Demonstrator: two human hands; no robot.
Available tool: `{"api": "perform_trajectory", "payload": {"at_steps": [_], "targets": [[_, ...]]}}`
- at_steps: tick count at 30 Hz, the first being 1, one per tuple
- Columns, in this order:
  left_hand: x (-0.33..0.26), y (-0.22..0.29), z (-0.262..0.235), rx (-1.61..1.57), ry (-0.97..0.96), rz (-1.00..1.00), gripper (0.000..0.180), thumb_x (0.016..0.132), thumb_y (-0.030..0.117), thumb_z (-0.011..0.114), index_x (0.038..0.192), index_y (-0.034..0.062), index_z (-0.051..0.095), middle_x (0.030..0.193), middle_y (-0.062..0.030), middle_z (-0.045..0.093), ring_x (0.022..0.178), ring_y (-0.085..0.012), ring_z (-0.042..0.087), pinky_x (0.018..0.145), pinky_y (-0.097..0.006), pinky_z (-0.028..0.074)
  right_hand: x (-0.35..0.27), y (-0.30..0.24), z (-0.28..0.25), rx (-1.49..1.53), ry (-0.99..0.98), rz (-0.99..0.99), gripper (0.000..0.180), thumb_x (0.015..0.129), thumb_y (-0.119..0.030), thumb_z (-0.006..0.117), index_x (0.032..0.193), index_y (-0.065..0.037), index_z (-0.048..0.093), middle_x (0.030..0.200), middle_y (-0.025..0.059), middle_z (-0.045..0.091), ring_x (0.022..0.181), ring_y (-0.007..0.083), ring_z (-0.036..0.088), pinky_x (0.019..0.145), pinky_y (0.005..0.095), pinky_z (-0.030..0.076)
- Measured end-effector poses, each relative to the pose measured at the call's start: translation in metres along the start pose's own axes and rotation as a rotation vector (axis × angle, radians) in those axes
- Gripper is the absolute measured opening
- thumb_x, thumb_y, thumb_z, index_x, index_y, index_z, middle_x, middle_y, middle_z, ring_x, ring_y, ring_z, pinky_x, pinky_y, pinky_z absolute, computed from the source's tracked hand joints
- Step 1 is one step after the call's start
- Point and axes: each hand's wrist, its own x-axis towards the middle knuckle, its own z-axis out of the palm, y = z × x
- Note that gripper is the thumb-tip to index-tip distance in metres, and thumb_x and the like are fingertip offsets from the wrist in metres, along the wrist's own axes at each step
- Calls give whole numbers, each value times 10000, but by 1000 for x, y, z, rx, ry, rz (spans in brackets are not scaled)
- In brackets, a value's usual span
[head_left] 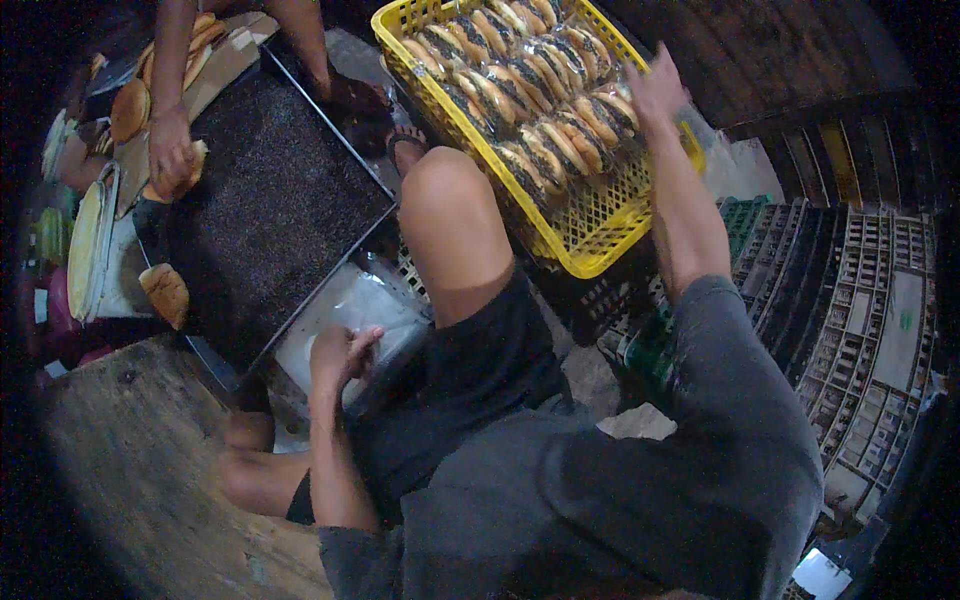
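Note:
My left hand (pixel 343 357) is over a stack of clear plastic bags (pixel 300 350) beside my knee. Its fingers are curled together, and I cannot make out what is in them. My right hand (pixel 656 92) reaches to the right side of a yellow plastic crate (pixel 585 262), fingers stretched out, nothing visibly held. Rows of filled buns (pixel 530 85) with a dark filling, in clear wrapping, stand in the crate beside that hand. The near end of the crate shows its bare lattice floor.
Across from me another person's hand (pixel 175 160) holds a bun over a large metal tray of dark crumbs (pixel 270 190). A split bun (pixel 165 295) lies on the tray's left edge. Stacked crates (pixel 860 330) stand at right, and a wooden board (pixel 140 440) lies at lower left.

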Motion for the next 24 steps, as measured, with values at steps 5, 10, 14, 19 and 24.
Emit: {"api": "perform_trajectory", "payload": {"at_steps": [5,10,14,19,24], "targets": [[-34,33,-16,-701,78,14,397,881,308,646,592,47,572,523,-23,528,424,-100,492,414,-235,355,-34,-269,-115,749,-837,-635,593,784,-488,682,1144,-28,579,1094,214,600,1011,350,590,881,403,459],[-7,59,-41,-531,834,334,381,827,308,706,620,4,604,526,-28,555,497,-88,507,460,-263,370,-123,-338,-147,895,-1061,-980,367,866,-340,626,1005,-3,590,864,188,640,850,345,633,746,396,503],[38,38,-39,-1957,99,373,952,765,823,304,1097,-23,587,1020,-129,660,932,-247,626,836,-373,517,-142,-342,-122,1288,-1008,-387,202,888,-178,602,980,-4,558,848,142,621,775,268,636,700,364,504],[53,0,-95,-2108,645,464,277,805,310,739,931,94,619,874,-42,646,807,-135,600,737,-312,517,-153,-371,-130,1439,-1138,118,242,929,-210,579,931,32,565,758,89,605,614,140,637,462,262,478],[35,-76,-163,-1687,1416,206,283,819,303,726,787,43,620,699,-48,631,540,-132,566,525,-255,472,-153,-494,-105,1108,-837,-508,426,902,-357,557,750,38,612,664,175,607,708,296,650,648,402,472]]}}
